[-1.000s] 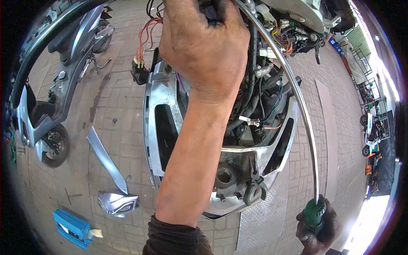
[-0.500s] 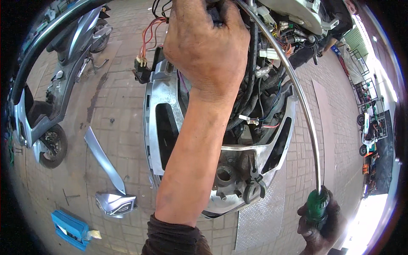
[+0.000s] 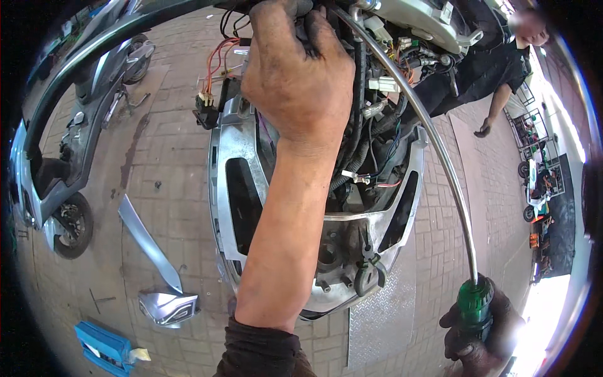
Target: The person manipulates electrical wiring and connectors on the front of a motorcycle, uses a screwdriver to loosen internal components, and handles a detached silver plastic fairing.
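Observation:
My right hand (image 3: 483, 330), dark with grime, is closed round the green handle of a long screwdriver (image 3: 472, 295). Its bright shaft runs up to the top edge, bent by the lens, and ends beside my left hand's fingers. My left hand (image 3: 298, 81) is closed at the top of a stripped scooter (image 3: 235, 141); what its fingers grip is hidden. Wires and connectors (image 3: 386, 85) lie exposed right of that hand. Beneath the forearm are the scooter's silver-grey panels, with pliers (image 3: 369, 273) resting on the lower part.
A second scooter (image 3: 66, 160) stands at the left behind a dark curved bar (image 3: 94, 53). On the paving lie a silver trim strip (image 3: 151, 242), a silver cover (image 3: 168, 308) and a blue case (image 3: 103, 345). Another person (image 3: 502, 72) is at upper right; a metal plate (image 3: 383, 327) lies below.
The other person has come further into view at the upper right. My right hand has shifted slightly down with the screwdriver. My left hand stays at the scooter's top.

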The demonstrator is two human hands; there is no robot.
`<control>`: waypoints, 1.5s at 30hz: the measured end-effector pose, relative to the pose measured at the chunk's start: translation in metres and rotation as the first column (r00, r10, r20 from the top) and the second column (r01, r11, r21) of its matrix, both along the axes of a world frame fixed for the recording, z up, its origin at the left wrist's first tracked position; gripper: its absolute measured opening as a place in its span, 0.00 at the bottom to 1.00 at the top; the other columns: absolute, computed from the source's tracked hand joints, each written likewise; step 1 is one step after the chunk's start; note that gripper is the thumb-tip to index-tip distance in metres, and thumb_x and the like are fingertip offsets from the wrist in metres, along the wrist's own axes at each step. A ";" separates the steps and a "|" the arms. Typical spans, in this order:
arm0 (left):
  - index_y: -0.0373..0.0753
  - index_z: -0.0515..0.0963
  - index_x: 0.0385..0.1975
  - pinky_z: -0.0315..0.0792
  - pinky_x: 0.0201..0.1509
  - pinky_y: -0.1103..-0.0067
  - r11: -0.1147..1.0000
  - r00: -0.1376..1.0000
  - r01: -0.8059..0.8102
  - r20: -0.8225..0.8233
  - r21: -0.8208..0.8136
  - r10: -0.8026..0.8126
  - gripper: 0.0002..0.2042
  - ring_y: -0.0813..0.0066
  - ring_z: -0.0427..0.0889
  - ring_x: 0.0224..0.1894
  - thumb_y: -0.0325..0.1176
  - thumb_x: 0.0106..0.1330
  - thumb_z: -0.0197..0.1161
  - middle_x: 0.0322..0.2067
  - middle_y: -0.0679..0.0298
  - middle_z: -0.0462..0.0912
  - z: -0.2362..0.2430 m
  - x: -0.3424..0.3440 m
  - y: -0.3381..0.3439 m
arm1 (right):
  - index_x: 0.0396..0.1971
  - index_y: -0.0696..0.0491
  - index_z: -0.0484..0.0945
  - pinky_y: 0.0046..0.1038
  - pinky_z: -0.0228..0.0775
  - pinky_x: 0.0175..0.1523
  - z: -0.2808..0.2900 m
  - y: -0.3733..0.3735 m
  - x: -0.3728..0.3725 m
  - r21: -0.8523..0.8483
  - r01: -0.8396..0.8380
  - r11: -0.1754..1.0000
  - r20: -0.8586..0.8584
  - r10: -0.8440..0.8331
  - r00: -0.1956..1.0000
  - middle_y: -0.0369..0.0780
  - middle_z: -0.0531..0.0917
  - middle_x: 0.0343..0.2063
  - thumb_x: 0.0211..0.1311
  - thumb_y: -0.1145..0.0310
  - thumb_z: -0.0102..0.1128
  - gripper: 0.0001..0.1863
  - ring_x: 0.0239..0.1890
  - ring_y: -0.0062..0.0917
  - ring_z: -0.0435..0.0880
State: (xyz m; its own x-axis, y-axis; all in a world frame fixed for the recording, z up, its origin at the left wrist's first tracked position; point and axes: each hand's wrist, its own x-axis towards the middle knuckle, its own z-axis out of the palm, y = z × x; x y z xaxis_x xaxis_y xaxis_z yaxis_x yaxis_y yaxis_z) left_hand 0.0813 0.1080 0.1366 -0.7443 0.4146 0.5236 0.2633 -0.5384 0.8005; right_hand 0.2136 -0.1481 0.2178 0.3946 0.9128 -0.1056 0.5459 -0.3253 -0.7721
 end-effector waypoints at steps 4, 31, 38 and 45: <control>0.37 0.73 0.25 0.68 0.29 0.77 0.968 0.969 -0.182 -0.139 0.175 0.207 0.09 0.73 0.74 0.19 0.28 0.49 0.67 0.19 0.66 0.77 -0.014 -0.002 0.016 | 0.52 0.68 0.66 0.13 0.61 0.21 0.008 0.001 -0.020 -0.005 0.058 0.998 -0.110 -0.058 0.992 0.45 0.80 0.26 0.39 0.46 0.72 0.47 0.16 0.15 0.72; 0.37 0.72 0.41 0.73 0.31 0.74 0.364 0.030 0.899 0.797 0.242 -0.604 0.12 0.71 0.77 0.30 0.35 0.62 0.59 0.31 0.62 0.79 0.031 -0.022 -0.119 | 0.44 0.60 0.69 0.35 0.70 0.46 -0.042 -0.035 -0.051 0.557 0.001 0.830 0.079 -0.054 0.995 0.51 0.72 0.43 0.47 0.71 0.65 0.23 0.41 0.41 0.76; 0.40 0.76 0.39 0.70 0.37 0.74 0.233 -0.033 0.955 0.848 0.183 -0.528 0.10 0.72 0.75 0.31 0.38 0.62 0.57 0.28 0.67 0.79 0.037 -0.027 -0.107 | 0.44 0.58 0.69 0.34 0.68 0.45 -0.026 -0.032 -0.073 0.519 0.104 0.848 -0.027 -0.105 0.994 0.49 0.73 0.39 0.45 0.76 0.64 0.23 0.41 0.37 0.75; 0.41 0.71 0.34 0.61 0.21 0.84 0.162 -0.374 0.862 0.820 0.480 -0.434 0.09 0.80 0.63 0.18 0.36 0.67 0.44 0.22 0.69 0.69 0.043 -0.031 -0.104 | 0.37 0.56 0.71 0.31 0.71 0.25 -0.039 -0.015 -0.072 -0.256 0.369 0.893 -0.913 -0.349 0.212 0.40 0.76 0.26 0.66 0.57 0.47 0.16 0.21 0.26 0.75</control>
State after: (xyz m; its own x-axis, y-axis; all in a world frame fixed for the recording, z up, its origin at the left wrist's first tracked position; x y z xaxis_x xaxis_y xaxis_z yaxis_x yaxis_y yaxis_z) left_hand 0.0499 0.0045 0.1795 0.4576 0.8542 -0.2470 -0.8358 0.5080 0.2083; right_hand 0.1420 -0.1627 0.1786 0.3253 0.7077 -0.6272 -0.7031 -0.2625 -0.6608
